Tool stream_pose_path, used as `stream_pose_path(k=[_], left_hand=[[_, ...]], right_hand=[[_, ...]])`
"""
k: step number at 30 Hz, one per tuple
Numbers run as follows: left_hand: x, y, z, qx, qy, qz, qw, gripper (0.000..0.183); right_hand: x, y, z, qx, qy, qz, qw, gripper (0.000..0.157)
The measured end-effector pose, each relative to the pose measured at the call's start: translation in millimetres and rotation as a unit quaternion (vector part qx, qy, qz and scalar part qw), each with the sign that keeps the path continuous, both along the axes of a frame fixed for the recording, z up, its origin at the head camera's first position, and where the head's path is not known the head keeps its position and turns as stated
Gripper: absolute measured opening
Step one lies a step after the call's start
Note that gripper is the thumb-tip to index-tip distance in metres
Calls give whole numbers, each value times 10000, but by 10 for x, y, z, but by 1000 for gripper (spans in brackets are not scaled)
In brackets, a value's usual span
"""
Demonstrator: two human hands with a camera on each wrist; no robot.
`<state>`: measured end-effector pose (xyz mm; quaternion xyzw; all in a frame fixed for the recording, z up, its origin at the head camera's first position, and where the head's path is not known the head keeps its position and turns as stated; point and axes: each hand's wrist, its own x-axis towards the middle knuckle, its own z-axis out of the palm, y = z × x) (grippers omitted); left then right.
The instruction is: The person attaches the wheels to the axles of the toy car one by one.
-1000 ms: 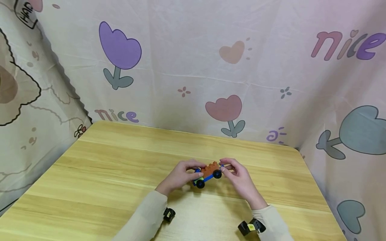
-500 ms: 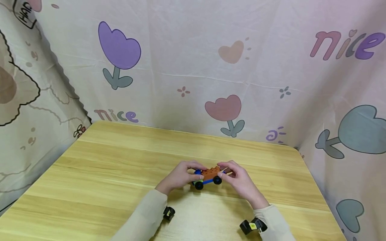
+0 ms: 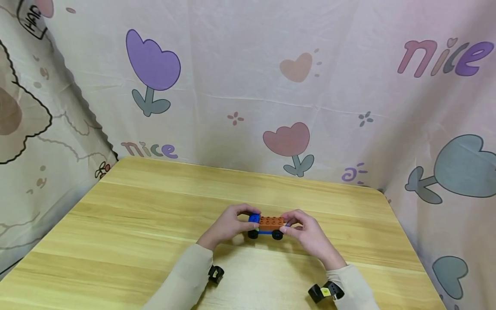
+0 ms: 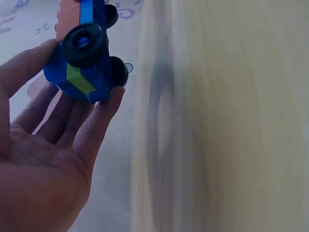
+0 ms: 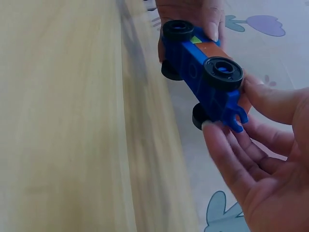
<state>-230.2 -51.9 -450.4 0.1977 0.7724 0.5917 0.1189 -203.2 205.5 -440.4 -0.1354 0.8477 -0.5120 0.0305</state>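
Note:
A toy truck (image 3: 271, 224) built of bricks is held level between both hands. It has an orange studded brick, a blue cab, a blue base and black wheels (image 5: 223, 72). In the left wrist view a lime-green piece (image 4: 79, 81) shows at the cab end. My left hand (image 3: 226, 226) grips the cab end between thumb and fingers. At the other end, where a blue hook (image 5: 235, 119) sticks out, my right hand (image 3: 308, 232) pinches the truck with thumb and fingers. The wrist views show the truck raised off the table.
The wooden table (image 3: 155, 206) lies beneath the hands. Behind it and at both sides hangs a printed cloth (image 3: 232, 64) with flowers, hearts and words. Each sleeved wrist wears a black camera, one (image 3: 215, 274) at the left and one (image 3: 325, 292) at the right.
The toy truck has turned from a slant, right end raised, to level, its studded top now facing up. The right end came down slightly. Both hands have kept their hold.

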Motion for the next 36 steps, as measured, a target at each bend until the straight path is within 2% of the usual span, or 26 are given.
stream_pose_path(k=[10, 15, 19, 24, 29, 36], left_hand=[[-12, 7, -7, 77, -39, 102, 9999, 36], [-1, 6, 4, 538, -267, 98, 9981, 40], [1, -2, -2, 839, -440, 130, 9954, 41], [-4, -21, 0, 721, -291, 371, 9963, 41], [-20, -35, -18, 496, -148, 670, 9964, 37], [-46, -48, -50, 494, -110, 805, 9955, 36]], right_hand=[[-1, 3, -6, -56, 37, -11, 10000, 26], [8, 19, 22, -145, 53, -33, 9999, 28], [42, -12, 120, -149, 36, -68, 9999, 28], [54, -56, 183, -164, -71, -76, 9998, 29], [-16, -15, 48, -268, -43, -106, 9996, 32], [-92, 1, -20, -332, -33, -124, 9994, 30]])
